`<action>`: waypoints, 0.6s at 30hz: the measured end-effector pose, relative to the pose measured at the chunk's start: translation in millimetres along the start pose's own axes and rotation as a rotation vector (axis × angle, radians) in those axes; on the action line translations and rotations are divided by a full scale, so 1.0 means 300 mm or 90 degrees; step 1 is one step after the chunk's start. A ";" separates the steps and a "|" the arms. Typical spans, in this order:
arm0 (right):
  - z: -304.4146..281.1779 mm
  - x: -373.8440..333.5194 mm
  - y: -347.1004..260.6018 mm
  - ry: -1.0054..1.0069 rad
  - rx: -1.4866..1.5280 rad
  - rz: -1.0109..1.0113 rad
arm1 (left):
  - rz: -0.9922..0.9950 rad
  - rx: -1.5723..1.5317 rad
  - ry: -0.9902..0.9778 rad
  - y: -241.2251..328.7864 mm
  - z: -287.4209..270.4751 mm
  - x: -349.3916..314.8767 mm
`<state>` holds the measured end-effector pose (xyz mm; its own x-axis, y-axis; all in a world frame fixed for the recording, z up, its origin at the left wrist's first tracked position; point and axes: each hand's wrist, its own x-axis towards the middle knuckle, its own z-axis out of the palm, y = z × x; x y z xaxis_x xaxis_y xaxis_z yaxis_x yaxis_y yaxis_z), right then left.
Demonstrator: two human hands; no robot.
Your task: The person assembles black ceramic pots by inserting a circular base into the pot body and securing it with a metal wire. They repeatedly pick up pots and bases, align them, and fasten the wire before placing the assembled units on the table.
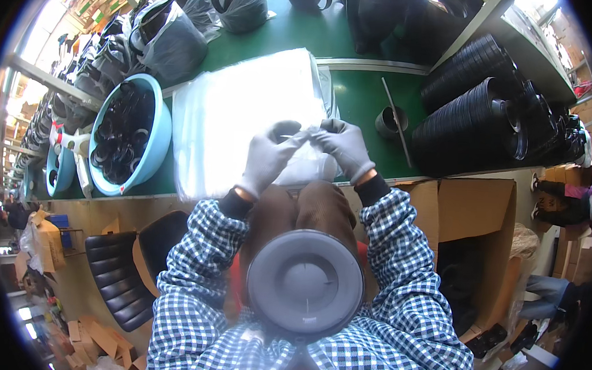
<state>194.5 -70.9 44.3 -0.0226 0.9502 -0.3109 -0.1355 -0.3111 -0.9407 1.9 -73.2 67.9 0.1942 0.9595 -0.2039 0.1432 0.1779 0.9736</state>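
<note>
A stack of clear plastic bags (243, 108) lies on the green table, shining white under the light. Over its near right part, my left hand (271, 153) and my right hand (343, 147), both in grey gloves, come together fingertip to fingertip. Each is closed in a pinch on thin clear plastic, seemingly the edge of a bag (311, 133); its outline blurs into the stack below. Close to my body, over my lap, is a round dark grey piece (304, 282) with raised rings, like the base of a bucket. Neither hand touches it.
Left of the bags stands a blue basin (161, 134) of black parts. Bagged black buckets (166, 44) line the back left. On the right are a small dark cup (387, 123) with a rod (396, 116), stacked black discs (469, 130) and an open cardboard box (472, 207).
</note>
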 end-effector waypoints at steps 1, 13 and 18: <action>0.013 -0.038 0.003 -0.038 0.062 -0.034 | -0.010 -0.056 -0.039 0.003 0.005 -0.010; -0.256 -0.747 0.033 -0.117 -0.041 -0.081 | 0.116 0.051 0.064 -0.119 -0.287 -0.645; -0.245 -1.129 -0.005 -0.433 -0.442 -0.214 | 0.309 0.321 -0.206 -0.135 -0.280 -0.805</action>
<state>275.4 -393.6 141.1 -0.6752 0.7334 -0.0782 0.3593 0.2345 -0.9033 -132.3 -293.7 86.3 0.6113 0.7791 0.1392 0.3790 -0.4425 0.8128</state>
